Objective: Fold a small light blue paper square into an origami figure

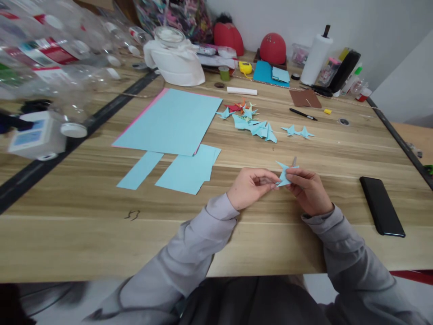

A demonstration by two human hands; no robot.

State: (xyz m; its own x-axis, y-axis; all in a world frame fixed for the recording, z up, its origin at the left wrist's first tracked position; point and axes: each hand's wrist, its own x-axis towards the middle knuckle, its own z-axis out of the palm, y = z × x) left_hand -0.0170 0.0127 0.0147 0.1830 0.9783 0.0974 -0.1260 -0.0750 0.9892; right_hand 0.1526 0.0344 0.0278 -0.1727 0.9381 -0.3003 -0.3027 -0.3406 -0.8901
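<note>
Both my hands meet over the wooden table (84,234) near its front edge, pinching one small folded light-blue paper figure (283,174). My left hand (251,186) grips its left side with the fingertips. My right hand (308,191) holds its right side, pointed flaps sticking up between the fingers. Several finished blue paper figures (257,127) lie in a loose pile further back, with two more (298,132) to their right. A large light-blue sheet (171,121) and smaller cut blue pieces (189,171) lie to the left of my hands.
A black phone (381,205) lies at the right. A black pen (303,114), brown card (305,98), paper towel roll (316,58), two red round objects (273,48) and a white bag (174,61) sit at the back. Clear plastic bottles (54,54) crowd the far left.
</note>
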